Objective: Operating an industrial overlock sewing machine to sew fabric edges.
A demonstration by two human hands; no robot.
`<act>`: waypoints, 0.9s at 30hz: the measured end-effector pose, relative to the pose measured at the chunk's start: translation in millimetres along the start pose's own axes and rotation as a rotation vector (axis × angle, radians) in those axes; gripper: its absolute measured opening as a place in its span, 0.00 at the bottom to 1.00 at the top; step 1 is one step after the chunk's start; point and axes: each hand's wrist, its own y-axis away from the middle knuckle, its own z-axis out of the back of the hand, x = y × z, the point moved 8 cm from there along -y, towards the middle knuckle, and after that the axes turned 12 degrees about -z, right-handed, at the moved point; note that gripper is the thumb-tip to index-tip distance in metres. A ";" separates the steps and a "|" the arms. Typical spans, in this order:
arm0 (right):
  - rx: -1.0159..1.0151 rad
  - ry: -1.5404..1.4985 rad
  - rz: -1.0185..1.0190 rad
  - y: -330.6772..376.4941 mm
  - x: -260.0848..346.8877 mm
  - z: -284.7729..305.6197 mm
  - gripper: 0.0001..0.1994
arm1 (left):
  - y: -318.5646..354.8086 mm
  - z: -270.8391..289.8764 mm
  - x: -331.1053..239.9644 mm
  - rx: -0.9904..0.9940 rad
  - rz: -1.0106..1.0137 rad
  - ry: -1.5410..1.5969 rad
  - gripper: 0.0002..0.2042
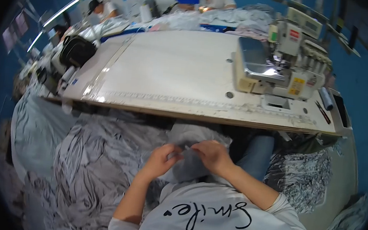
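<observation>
both hands meet over the lap, below the near edge of the sewing table [175,66]. left hand [161,159] is curled, fingers bent in on a fold of grey cloth [188,165] and pinching it; right hand [213,155], just beside it and nearly touching, is closed the same way on the cloth's upper edge, thumb and fingertips drawn together (what exactly sits between the fingertips is too small to tell). the cloth bunches between and under the two hands, and its pale end rises just beyond the knuckles toward the table edge.

by its look the cloth is a thin knit: light, soft, limp, with no stiffness of its own, so it would sag and fold wherever it is not held. it seems likely to stretch and curl at a cut edge rather than slip, and it is in no way fragile. the sound place to take it would be at the edge or seam, pinched at two points close together, as both hands are placed now, so the stretch between stays flat.

left of the left hand a large heap of the same grey fabric [96,164] spreads over the floor side. beyond the right hand, up on the table, stands a cream overlock machine [280,66]. right of the right forearm hangs a pile of striped trimmings [303,173]. other people work at the far benches.
</observation>
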 end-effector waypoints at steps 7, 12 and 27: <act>0.046 -0.370 -0.041 -13.6 35.8 66.6 0.05 | 69.8 2.3 106.1 0.094 0.388 -0.016 0.14; 0.106 -0.533 -0.396 -3.0 1.7 117.0 0.09 | 89.6 94.1 114.1 -0.422 0.509 0.075 0.13; -0.228 -0.423 -0.731 3.3 -85.4 159.2 0.11 | -421.0 44.8 -151.1 -0.118 -0.812 -0.477 0.24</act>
